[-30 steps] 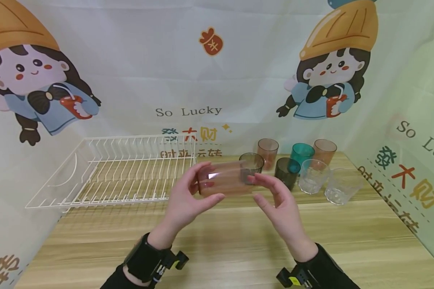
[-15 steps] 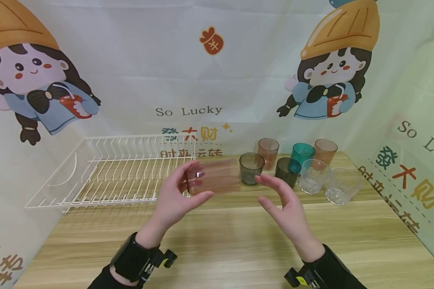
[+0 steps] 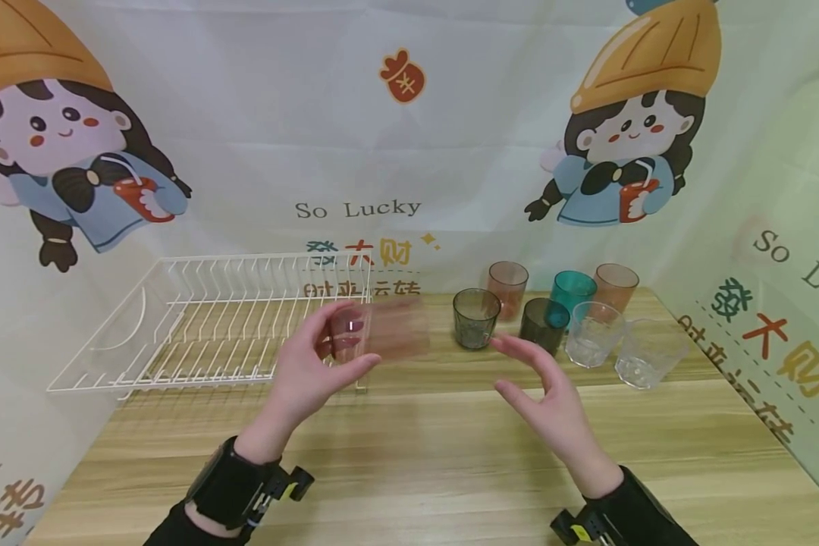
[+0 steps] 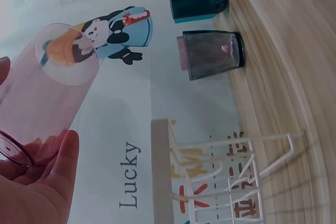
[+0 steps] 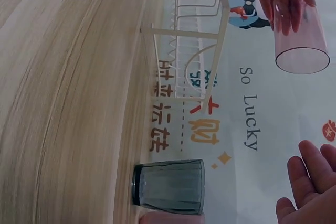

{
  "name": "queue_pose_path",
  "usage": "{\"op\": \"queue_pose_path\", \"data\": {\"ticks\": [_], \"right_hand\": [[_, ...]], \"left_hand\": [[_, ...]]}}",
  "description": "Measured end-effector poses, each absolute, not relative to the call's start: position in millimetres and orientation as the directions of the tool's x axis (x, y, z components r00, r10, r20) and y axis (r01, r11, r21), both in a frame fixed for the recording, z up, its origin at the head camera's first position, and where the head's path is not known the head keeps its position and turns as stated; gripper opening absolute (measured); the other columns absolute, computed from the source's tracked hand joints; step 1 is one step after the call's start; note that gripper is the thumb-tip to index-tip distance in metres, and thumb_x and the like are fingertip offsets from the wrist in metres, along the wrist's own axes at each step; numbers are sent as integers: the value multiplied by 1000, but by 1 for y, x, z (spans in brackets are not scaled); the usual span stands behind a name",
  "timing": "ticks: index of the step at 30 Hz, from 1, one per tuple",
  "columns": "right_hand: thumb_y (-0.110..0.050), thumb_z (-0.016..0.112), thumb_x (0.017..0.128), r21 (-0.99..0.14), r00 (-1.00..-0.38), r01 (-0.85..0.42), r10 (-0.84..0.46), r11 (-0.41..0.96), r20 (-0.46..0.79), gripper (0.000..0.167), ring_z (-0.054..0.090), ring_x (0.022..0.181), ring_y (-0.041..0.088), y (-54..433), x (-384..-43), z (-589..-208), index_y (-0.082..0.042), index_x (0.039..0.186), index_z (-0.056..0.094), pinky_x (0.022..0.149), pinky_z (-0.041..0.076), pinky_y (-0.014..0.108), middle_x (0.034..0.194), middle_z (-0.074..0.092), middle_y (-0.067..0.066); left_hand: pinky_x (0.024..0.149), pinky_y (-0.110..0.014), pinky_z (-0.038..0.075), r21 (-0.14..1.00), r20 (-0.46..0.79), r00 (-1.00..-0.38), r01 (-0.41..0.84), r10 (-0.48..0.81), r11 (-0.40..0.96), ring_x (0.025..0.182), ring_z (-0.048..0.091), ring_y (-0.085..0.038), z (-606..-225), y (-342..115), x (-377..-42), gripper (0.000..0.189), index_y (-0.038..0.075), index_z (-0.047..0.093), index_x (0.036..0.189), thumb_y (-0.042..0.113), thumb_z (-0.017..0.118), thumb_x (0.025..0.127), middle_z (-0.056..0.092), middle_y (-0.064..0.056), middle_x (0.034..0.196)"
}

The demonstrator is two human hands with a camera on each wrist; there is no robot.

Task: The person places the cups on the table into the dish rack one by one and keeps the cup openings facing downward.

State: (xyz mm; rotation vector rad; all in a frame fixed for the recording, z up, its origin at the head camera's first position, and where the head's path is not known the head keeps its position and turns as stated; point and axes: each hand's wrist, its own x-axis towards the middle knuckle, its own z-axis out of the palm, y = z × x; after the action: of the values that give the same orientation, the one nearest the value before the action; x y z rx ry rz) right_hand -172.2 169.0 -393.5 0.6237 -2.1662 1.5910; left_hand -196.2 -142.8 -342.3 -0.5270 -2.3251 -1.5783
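Note:
My left hand [image 3: 309,368] grips a pink see-through glass [image 3: 397,327] by one end and holds it on its side above the table, in front of the rack's right end. In the right wrist view the pink glass [image 5: 300,38] shows its round rim facing away from the left fingers. My right hand [image 3: 542,398] is apart from it, fingers loosely bent with nothing in them. Just beyond the right fingertips stands a grey glass [image 3: 476,320], also seen as a grey glass [image 5: 169,186] in the right wrist view.
A white wire dish rack [image 3: 218,379] stands at the back left. Right of it are a pink glass [image 3: 508,292], a dark glass [image 3: 542,326], a teal glass [image 3: 573,287], another pink glass [image 3: 617,284] and two clear glasses, one a clear tumbler [image 3: 648,356]. Printed cloth hangs behind.
My left hand has carried the pink glass leftward, toward the rack. The right hand has drawn away from the glass and shifted slightly right and down.

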Motion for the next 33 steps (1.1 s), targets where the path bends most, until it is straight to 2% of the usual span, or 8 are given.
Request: {"op": "queue_pose_path", "data": {"ticks": [13, 20, 25, 29, 33], "right_hand": [[0, 74, 87, -770, -857, -508, -134, 385, 498, 56, 48, 127, -3, 181, -176, -405, -2, 139, 53, 107, 33, 13, 137, 62, 14], [-2, 76, 86, -745, -871, -479, -149, 465, 467, 57, 52, 129, 13, 185, -177, -411, -5, 139, 53, 108, 37, 19, 137, 61, 13], [-3, 78, 85, -714, -876, -465, -152, 523, 458, 59, 54, 126, 28, 190, -178, -416, -2, 138, 53, 107, 38, 21, 136, 62, 13], [-3, 78, 84, -704, -878, -458, -152, 542, 454, 60, 54, 126, 32, 194, -178, -419, -2, 138, 53, 107, 38, 24, 135, 62, 13], [-3, 78, 84, -700, -878, -456, -152, 550, 453, 60, 54, 126, 33, 196, -178, -421, -2, 138, 53, 107, 38, 23, 135, 63, 13]], "left_hand": [[86, -16, 54, 840, 358, -931, 355, 74, 410, 105, 66, -29, -345, -171, -206, 70, 3, 51, 138, 11, 85, 78, 64, -17, 125], [80, -15, 54, 838, 300, -953, 285, 43, 466, 100, 63, -24, -345, -193, -218, 68, 3, 50, 140, 22, 82, 84, 61, -16, 120], [81, -19, 52, 809, 249, -968, 229, 37, 542, 103, 61, -27, -339, -208, -228, 73, 3, 47, 142, 35, 80, 85, 60, -17, 122], [85, -26, 49, 794, 203, -978, 190, 44, 578, 109, 57, -29, -332, -221, -235, 78, 2, 43, 146, 40, 78, 86, 56, -17, 124], [83, -24, 46, 787, 185, -982, 169, 35, 593, 107, 51, -26, -327, -233, -241, 77, 0, 42, 145, 39, 77, 88, 53, -17, 120]]}}
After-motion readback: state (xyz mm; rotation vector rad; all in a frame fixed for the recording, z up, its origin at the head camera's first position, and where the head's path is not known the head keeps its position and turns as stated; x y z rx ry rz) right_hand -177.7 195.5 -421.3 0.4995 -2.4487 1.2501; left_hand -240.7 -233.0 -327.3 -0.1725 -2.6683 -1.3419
